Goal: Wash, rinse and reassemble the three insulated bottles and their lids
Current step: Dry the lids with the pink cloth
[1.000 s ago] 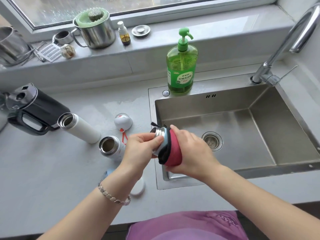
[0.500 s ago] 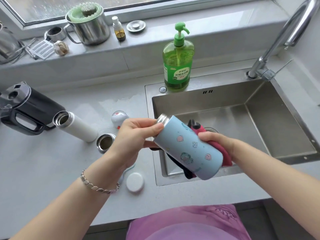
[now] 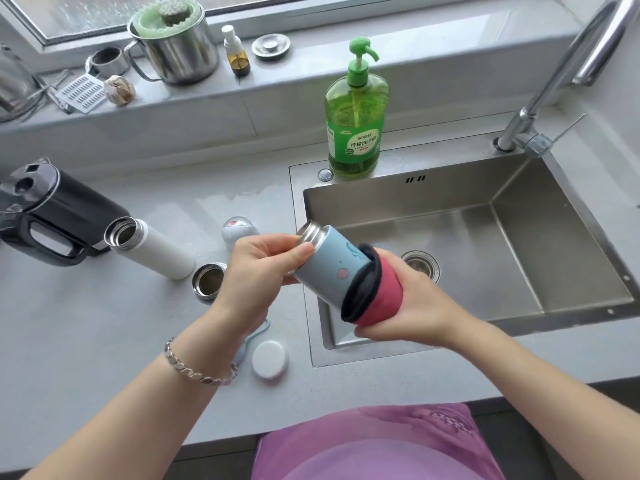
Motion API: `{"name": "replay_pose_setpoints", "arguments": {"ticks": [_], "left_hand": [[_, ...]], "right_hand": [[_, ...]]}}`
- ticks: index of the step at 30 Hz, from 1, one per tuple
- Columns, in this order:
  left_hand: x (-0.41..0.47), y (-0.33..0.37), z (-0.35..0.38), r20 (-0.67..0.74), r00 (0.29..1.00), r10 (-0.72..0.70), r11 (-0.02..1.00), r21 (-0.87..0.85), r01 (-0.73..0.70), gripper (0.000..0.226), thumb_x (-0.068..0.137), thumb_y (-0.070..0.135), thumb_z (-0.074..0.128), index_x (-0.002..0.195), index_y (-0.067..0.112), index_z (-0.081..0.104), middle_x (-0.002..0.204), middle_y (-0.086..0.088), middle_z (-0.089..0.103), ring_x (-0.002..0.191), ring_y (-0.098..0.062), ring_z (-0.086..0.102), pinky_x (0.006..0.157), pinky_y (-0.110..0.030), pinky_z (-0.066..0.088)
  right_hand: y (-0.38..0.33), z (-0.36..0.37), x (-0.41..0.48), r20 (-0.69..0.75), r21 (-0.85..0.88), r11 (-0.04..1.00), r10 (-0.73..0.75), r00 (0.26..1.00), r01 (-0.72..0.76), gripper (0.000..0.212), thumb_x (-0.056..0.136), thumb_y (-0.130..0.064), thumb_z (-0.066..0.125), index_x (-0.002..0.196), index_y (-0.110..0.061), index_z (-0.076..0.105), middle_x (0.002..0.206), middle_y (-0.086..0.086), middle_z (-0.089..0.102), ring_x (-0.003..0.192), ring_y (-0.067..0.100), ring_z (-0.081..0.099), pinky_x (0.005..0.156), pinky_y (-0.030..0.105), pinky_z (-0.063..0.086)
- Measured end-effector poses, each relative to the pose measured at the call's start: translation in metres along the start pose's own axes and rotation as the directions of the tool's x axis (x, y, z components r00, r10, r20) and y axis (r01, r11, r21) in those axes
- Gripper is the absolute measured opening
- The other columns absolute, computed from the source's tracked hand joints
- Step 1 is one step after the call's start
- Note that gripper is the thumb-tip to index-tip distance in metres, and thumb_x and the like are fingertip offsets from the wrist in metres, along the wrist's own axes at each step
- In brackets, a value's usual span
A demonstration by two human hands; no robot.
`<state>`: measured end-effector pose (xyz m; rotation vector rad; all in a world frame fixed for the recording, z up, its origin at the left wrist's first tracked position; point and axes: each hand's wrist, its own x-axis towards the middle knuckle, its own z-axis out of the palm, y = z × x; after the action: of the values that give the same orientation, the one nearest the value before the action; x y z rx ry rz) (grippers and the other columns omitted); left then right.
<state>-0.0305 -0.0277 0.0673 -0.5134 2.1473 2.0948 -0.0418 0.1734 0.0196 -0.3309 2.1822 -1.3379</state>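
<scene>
A light blue bottle (image 3: 329, 268) with small cartoon prints lies tilted over the sink's left edge, its steel mouth pointing up-left. My left hand (image 3: 266, 265) grips it at the neck. My right hand (image 3: 408, 306) holds a pink and black cloth (image 3: 374, 292) wrapped around the bottle's lower half. A white bottle (image 3: 152, 247) lies open on the counter. A second open bottle (image 3: 209, 280) stands behind my left wrist, mostly hidden. A round white lid (image 3: 270, 358), a light blue lid (image 3: 249, 341) and a white dome lid (image 3: 239, 230) rest on the counter.
A green dish soap pump bottle (image 3: 355, 123) stands at the sink's (image 3: 519, 237) back rim. The tap (image 3: 554, 81) rises at the right. A black kettle (image 3: 52, 220) lies at the left. A steel mug (image 3: 176, 46), a small bottle and a grater sit on the sill.
The cloth has slid from the bottle's neck to beneath it and now wraps its lower half. The bottle's body has turned toward the sink. The view shifted slightly.
</scene>
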Motion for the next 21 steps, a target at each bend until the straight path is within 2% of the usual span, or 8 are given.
{"name": "replay_pose_setpoints", "arguments": {"ticks": [4,6,7,8,10,13,16,21], "left_hand": [[0.001,0.002,-0.01,0.079,0.993,0.082,0.995,-0.059,-0.077,0.021,0.075,-0.001,0.063,0.066,0.014,0.075,0.059,0.004,0.067,0.054,-0.006,0.06,0.052,-0.018,0.051],[0.004,0.001,-0.017,0.149,0.975,0.163,0.985,0.036,-0.17,0.02,0.071,0.001,0.069,0.063,0.018,0.075,0.056,0.009,0.064,0.051,0.0,0.055,0.052,-0.01,0.042],[0.005,0.001,-0.021,0.188,0.966,0.179,0.973,0.11,-0.202,0.013,0.069,0.007,0.069,0.064,0.018,0.074,0.058,0.011,0.064,0.053,0.002,0.055,0.054,-0.008,0.041],[0.006,0.003,-0.024,0.234,0.958,0.166,0.963,0.17,-0.209,0.002,0.068,0.015,0.07,0.069,0.014,0.072,0.06,0.011,0.065,0.056,0.003,0.055,0.056,-0.008,0.041],[0.01,0.005,-0.028,0.279,0.956,0.088,0.93,0.322,-0.18,0.021,0.071,0.026,0.071,0.074,0.007,0.067,0.061,0.013,0.063,0.058,0.003,0.054,0.058,-0.008,0.04],[0.007,0.004,-0.023,0.21,0.974,-0.088,0.939,0.344,0.011,0.02,0.085,0.028,0.066,0.068,0.017,0.064,0.054,0.016,0.055,0.054,0.003,0.05,0.066,-0.015,0.044],[-0.001,-0.003,-0.015,0.065,0.968,-0.241,0.947,0.234,0.219,0.015,0.08,0.033,0.068,0.074,0.019,0.068,0.061,0.014,0.061,0.063,0.001,0.056,0.085,-0.036,0.048],[-0.013,-0.013,-0.018,0.035,0.937,-0.349,0.925,0.176,0.338,0.016,0.066,0.027,0.08,0.078,0.017,0.074,0.088,0.0,0.071,0.091,-0.009,0.063,0.089,-0.036,0.048]], "right_hand": [[0.018,-0.004,0.0,0.183,0.52,0.846,0.028,0.983,-0.121,0.074,0.044,-0.014,0.076,0.115,-0.017,0.054,0.097,0.009,0.068,0.09,0.023,0.066,0.079,0.04,0.055],[0.022,0.001,-0.001,0.156,0.577,0.81,0.016,0.988,-0.104,0.075,0.045,-0.012,0.074,0.116,-0.011,0.052,0.093,0.011,0.067,0.085,0.026,0.066,0.074,0.043,0.055],[0.021,0.002,-0.001,0.126,0.559,0.825,0.018,0.992,-0.086,0.073,0.045,-0.011,0.074,0.115,-0.013,0.053,0.087,0.007,0.067,0.074,0.023,0.066,0.063,0.041,0.055],[0.02,0.002,-0.001,0.082,0.515,0.854,0.03,0.996,-0.068,0.07,0.045,-0.01,0.074,0.111,-0.018,0.053,0.08,0.002,0.066,0.06,0.019,0.062,0.049,0.034,0.052],[0.019,-0.002,-0.001,-0.039,0.39,0.921,0.021,0.999,-0.004,0.065,0.047,-0.006,0.075,0.105,-0.027,0.054,0.074,-0.005,0.063,0.049,0.015,0.057,0.039,0.026,0.046],[0.022,-0.004,0.001,-0.191,0.144,0.977,-0.13,0.973,0.159,0.069,0.045,-0.013,0.079,0.104,-0.038,0.053,0.094,-0.014,0.062,0.084,0.005,0.061,0.07,0.018,0.051],[0.027,-0.005,0.001,-0.26,-0.153,0.93,-0.364,0.895,0.334,0.076,0.047,-0.02,0.079,0.114,-0.037,0.05,0.111,-0.023,0.058,0.104,0.0,0.054,0.09,0.015,0.044],[0.033,-0.012,-0.002,-0.189,-0.449,0.763,-0.589,0.785,0.464,0.084,0.048,-0.022,0.078,0.125,-0.02,0.044,0.118,0.013,0.056,0.11,0.019,0.051,0.09,0.028,0.046]]}}
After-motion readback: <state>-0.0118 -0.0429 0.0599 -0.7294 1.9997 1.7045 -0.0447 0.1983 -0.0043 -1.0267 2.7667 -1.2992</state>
